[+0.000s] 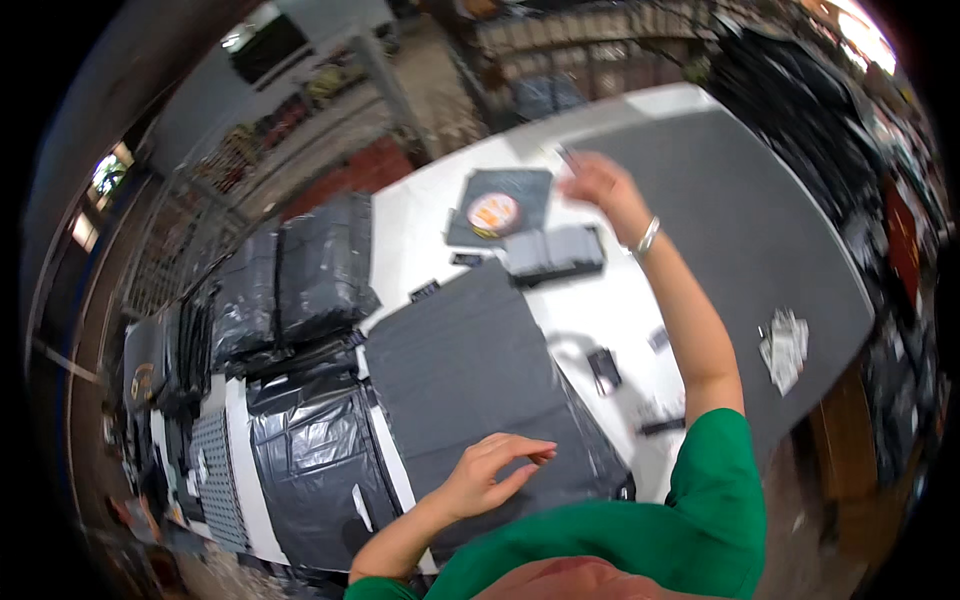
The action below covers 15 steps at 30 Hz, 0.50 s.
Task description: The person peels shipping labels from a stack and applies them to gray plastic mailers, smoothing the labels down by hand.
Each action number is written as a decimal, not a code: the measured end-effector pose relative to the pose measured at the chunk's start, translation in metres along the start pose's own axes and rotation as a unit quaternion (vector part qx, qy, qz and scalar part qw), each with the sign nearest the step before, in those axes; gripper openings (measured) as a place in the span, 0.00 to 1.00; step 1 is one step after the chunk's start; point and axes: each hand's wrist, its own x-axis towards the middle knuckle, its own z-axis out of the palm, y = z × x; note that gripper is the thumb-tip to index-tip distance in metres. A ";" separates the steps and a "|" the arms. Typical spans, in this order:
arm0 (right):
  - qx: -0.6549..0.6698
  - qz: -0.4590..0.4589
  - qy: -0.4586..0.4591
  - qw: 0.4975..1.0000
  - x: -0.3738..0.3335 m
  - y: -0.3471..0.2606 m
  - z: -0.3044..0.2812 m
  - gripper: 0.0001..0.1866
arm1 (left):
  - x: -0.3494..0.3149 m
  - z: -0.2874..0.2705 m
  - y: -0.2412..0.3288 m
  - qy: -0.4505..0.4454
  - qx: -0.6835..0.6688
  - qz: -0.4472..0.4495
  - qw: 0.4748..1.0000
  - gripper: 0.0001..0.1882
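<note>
My left hand (495, 474) hovers low over a dark grey folded piece of cloth or sheeting (450, 360), its thumb apart from the curved fingers and nothing between them. At the far side of the table, my right hand (604, 188) is smeared by motion. Its fingers are pinched, and a small thin dark thing (568, 156) sticks out from them, too blurred to name. Just left of that hand lie a dark grey square packet (520, 183) with a round orange-and-white roll (493, 213) on it. Nearer stands a black tray of grey cards (553, 252).
Stacks of black plastic-wrapped packages (325, 260) line the left, with a glossy black package (315, 470) nearer. Small black tags (604, 371) lie on the white table right of the cloth. Crumpled white slips (786, 350) rest on the grey tabletop (730, 230); black bags (790, 100) pile beyond.
</note>
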 end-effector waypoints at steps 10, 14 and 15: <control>-0.078 0.302 0.429 0.848 -0.454 0.053 -0.053 0.10 | -0.137 0.105 -0.034 0.171 -0.252 -0.394 0.867 0.13; -0.155 0.254 0.473 0.829 -0.484 0.058 -0.109 0.10 | -0.124 0.127 -0.026 0.164 -0.260 -0.382 0.871 0.12; -0.139 0.237 0.508 0.816 -0.474 0.058 -0.123 0.09 | -0.117 0.128 -0.022 0.148 -0.249 -0.376 0.880 0.12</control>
